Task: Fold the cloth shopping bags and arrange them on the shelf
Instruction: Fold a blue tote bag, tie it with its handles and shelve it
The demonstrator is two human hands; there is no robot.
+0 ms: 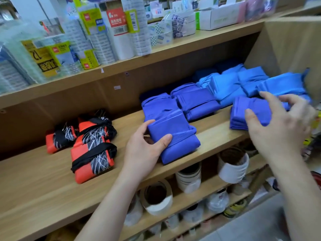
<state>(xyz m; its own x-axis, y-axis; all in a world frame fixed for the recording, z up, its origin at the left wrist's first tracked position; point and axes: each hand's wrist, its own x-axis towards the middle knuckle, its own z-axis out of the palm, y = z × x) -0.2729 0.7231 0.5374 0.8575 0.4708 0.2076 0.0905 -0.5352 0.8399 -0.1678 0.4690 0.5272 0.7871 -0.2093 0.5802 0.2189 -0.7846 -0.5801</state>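
My left hand grips a folded dark-blue cloth bag lying at the front of the wooden middle shelf. My right hand holds another folded dark-blue bag near the shelf's right end, thumb on its front, fingers over its top. Behind them lie more folded dark-blue bags and lighter blue bags in rows. Three folded orange-and-black bags sit to the left on the same shelf.
The upper shelf carries packaged stationery and boxes. Below the middle shelf stand rolls of tape and white tubs. A cardboard panel rises at the right. Grey floor shows at bottom right.
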